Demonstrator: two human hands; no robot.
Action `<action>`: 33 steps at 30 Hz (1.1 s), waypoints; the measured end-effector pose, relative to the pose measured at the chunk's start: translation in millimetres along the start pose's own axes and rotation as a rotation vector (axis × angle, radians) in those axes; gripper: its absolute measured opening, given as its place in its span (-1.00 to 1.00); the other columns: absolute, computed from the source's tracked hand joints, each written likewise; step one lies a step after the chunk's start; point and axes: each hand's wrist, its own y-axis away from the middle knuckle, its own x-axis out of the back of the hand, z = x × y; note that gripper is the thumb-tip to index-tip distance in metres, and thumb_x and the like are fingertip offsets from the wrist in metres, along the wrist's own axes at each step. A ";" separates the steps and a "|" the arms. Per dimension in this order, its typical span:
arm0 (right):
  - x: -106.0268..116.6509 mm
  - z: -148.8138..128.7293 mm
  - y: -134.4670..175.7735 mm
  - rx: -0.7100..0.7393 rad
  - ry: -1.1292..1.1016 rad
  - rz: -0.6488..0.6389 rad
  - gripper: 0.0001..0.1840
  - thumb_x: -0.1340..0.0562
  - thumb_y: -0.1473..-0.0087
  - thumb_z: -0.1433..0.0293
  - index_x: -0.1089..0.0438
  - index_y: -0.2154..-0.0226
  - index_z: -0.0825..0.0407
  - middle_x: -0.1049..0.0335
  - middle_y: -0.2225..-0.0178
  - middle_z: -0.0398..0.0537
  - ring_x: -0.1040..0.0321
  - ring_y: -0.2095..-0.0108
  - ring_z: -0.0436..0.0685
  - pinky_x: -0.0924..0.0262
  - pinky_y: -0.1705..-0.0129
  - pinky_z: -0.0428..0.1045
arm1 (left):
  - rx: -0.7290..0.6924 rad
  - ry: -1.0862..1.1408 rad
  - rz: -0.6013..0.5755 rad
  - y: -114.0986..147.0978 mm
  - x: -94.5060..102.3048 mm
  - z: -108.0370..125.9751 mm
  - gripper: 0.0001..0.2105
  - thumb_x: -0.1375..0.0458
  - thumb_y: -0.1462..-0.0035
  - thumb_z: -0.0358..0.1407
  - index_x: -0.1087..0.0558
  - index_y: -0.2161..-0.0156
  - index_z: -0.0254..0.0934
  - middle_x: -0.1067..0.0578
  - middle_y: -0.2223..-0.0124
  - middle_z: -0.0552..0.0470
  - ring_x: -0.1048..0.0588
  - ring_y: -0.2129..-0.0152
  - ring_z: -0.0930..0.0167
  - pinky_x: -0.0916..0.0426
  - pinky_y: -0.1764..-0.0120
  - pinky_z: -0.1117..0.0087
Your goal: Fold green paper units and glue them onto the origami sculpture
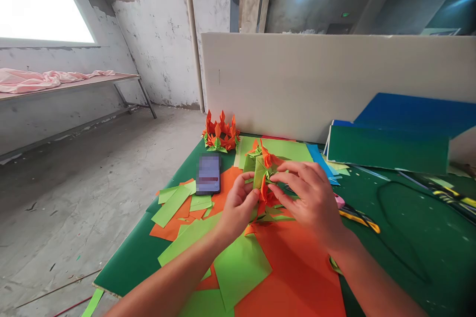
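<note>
Both hands are on one folded paper piece, an orange and green origami ring (265,156) raised above the table. My left hand (240,203) pinches its green band between thumb and fingers. From the other side, my right hand (308,195) has its thumb and fingertips closed at a green fold beside the orange points. Part of the piece is hidden behind my fingers. At the table's far edge stands a finished-looking orange and green origami crown (221,133) with upright points. Under my hands lie orange paper sheets (297,262) and green paper sheets (243,270).
A phone (208,174) lies left of my hands. Right of them are a yellow utility knife (360,219) and a dark cord (397,247) on the green table (442,257). Blue and green boards (388,146) lean against a white panel (316,79). Pink cloth covers a bench (67,85).
</note>
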 end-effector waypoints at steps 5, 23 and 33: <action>3.3 1.3 0.2 0.005 -0.057 -0.046 -0.85 -0.21 -0.12 0.53 -0.44 0.22 0.06 -0.45 0.26 0.01 -0.32 0.22 0.14 -0.25 0.14 0.07 | 0.001 -0.006 -0.007 -0.4 1.5 -0.8 -0.61 -0.25 -0.02 -0.17 -0.27 0.08 -0.24 -0.40 0.40 0.12 -0.33 0.46 0.50 -0.25 0.37 0.49; 3.7 -4.0 2.2 0.034 0.030 -0.067 -0.90 -0.19 -0.14 0.55 -0.38 0.30 0.06 -0.46 0.34 -0.03 -0.34 0.28 0.14 -0.26 0.18 0.07 | -0.059 -0.078 -0.005 -1.0 3.5 -9.4 -0.66 -0.18 -0.11 -0.07 -0.28 0.11 -0.23 -0.33 0.48 0.17 -0.22 0.58 0.58 -0.13 0.51 0.55; -2.2 -3.9 4.3 0.082 0.154 -0.029 -0.91 -0.20 -0.10 0.56 -0.34 0.34 0.07 -0.46 0.39 -0.05 -0.35 0.31 0.14 -0.24 0.18 0.06 | -0.090 -0.100 -0.025 -1.7 5.4 -12.8 -0.69 -0.15 -0.15 -0.09 -0.27 0.11 -0.23 -0.34 0.48 0.17 -0.19 0.60 0.58 -0.09 0.55 0.55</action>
